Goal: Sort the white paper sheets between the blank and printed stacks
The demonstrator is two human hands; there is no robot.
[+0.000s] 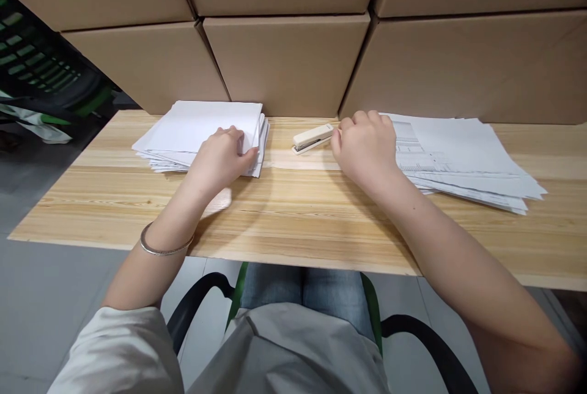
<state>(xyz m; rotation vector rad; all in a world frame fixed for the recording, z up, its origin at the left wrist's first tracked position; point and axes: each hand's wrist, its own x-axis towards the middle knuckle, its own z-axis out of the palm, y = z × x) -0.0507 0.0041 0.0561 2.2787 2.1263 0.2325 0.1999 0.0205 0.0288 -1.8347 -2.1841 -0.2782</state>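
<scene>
My left hand lies on the right part of a stack of white paper, its thumb spread away from the curled fingers. The stack's sheets are slightly uneven, and the top one looks blank. To the right of this stack, a cream stapler sits on the wooden table. My right hand is closed around the stapler's right end, which it hides. Just beyond that hand is a second, fanned pile of paper, with printed tables on its visible left part.
Brown cardboard boxes are stacked in a wall along the table's back edge. A black and green chair stands at the far left. Below the front edge are my lap and the black armrests of my seat.
</scene>
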